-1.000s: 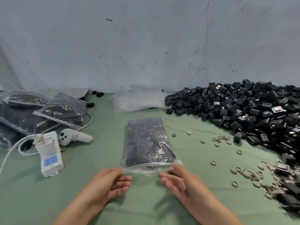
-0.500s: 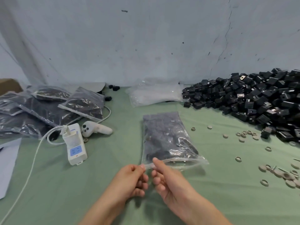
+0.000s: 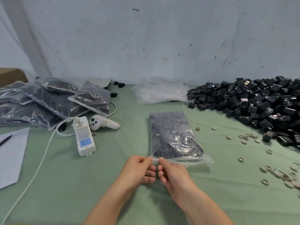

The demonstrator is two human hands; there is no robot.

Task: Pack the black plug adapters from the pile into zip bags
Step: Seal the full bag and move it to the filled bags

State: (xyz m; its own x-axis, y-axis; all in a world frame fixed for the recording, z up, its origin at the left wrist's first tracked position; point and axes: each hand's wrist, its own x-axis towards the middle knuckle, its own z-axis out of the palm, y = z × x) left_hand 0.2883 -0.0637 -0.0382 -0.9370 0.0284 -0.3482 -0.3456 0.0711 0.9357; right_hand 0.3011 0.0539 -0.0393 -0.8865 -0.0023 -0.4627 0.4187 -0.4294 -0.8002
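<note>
**Item 1.** Zip bag, clear, filled with black plug adapters. It lies flat at the centre of the green surface, mouth toward the person and base toward the wall. Laid this way, the load sits clear of the seal and the zip strip can be worked freely. Judged step: closing the seal, begun at its left corner.

**Item 2.** Left hand. Thumb and forefinger pinch the left end of the zip strip, and the remaining fingers curl beneath. It likely anchors the corner.

**Item 3.** Right hand, just beside the left and nearly touching it. Its fingers are pressed together on the same strip, placed to run rightward along the seal. Right of the hands the mouth bows and looks unsealed, though glare on the plastic makes this uncertain.

**Item 4.** Pile of black plug adapters, loose, at right rear against the wall, well apart from the hands. A large stock remains, so the task is judged far from done.

**Item 5.** Empty zip bags, a stack at rear centre touching the pile's left edge, handy for the next fill.

**Item 6.** Packed bags, a heap at left rear, kept on the side opposite the pile.

**Item 7.** Sundries:
- white power strip with cable
- white controller beside it
- paper sheet at the left edge
- pale rings scattered right of the bag
</note>
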